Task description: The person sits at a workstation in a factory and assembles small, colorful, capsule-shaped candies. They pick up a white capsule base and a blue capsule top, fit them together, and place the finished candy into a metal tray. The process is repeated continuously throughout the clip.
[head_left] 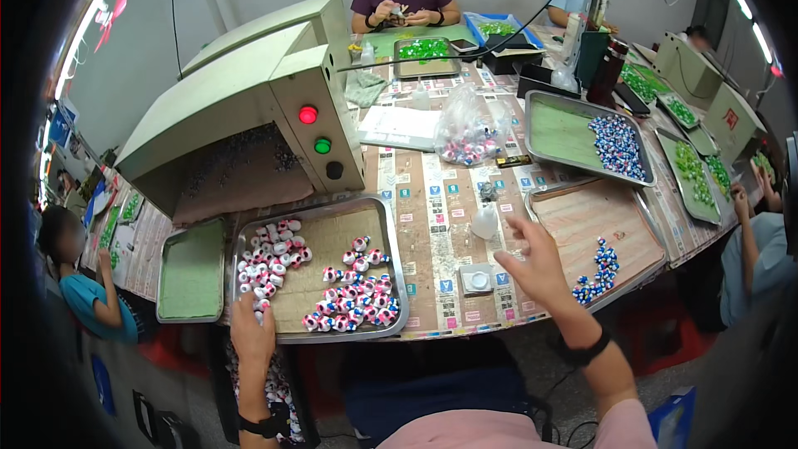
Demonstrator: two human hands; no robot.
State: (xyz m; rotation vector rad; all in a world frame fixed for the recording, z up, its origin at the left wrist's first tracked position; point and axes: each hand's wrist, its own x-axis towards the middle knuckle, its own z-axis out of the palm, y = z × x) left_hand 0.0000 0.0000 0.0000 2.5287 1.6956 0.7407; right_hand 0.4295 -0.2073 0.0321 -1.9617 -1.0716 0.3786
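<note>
My left hand (252, 334) reaches over the front left rim of a metal tray (349, 334). Its fingers close around a small white-and-pink piece (262, 305) at the edge of a pile of similar white-and-pink pieces (270, 258). On the tray's right side lie pink-and-white pieces with blue parts added (357, 299). My right hand (536, 262) hovers above the table with thumb and fingers apart, holding nothing. Near its fingertips stands a small translucent white bottle (484, 222). A small square block with a round white top (476, 280) sits left of that hand.
A beige box machine (249, 108) with red and green buttons stands behind the tray. At right, a wooden-bottomed tray (598, 216) holds blue-and-white pieces (600, 270); another metal tray (553, 129) stands behind it. A plastic bag of pieces (472, 129) lies mid-table. Several people work nearby.
</note>
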